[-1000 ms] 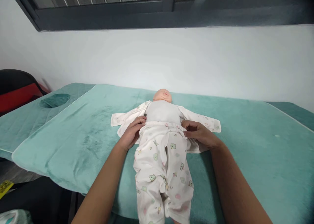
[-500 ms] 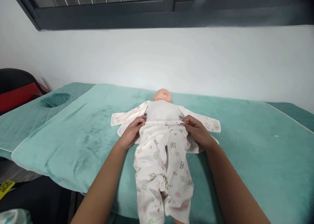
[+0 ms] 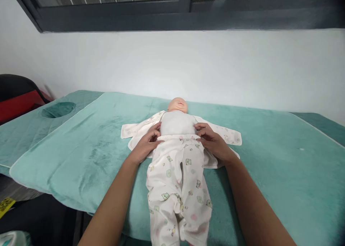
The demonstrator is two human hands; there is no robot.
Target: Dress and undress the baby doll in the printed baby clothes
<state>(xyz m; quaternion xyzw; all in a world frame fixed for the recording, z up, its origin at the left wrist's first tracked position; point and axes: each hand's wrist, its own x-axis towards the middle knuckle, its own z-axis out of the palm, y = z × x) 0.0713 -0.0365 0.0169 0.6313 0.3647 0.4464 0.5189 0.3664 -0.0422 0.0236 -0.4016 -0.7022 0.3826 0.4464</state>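
Observation:
A baby doll [image 3: 178, 105] lies on its back, head toward the wall, with a plain grey-white torso [image 3: 178, 123]. White printed pants [image 3: 178, 174] cover its legs, the waistband lying across the lower torso. Beneath the doll a white printed baby shirt [image 3: 221, 131] is spread out, sleeves to both sides. My left hand [image 3: 147, 141] rests at the left end of the waistband, fingers apart, thumb touching the cloth. On the opposite side my right hand [image 3: 212, 142] is likewise open, its fingers against the torso and thumb at the waistband. The doll's feet are mostly out of view.
A teal plush cover [image 3: 269, 167] lies over the padded bed, which has a face hole [image 3: 58, 110] at left. Behind stands a white wall [image 3: 172, 66] below a dark window frame [image 3: 121, 18]. A black and red chair [image 3: 20, 98] is beyond the left end.
Both hands have loosened from their pinch on the waistband, and their fingers have spread upward along the torso. The waistband sits slightly lower.

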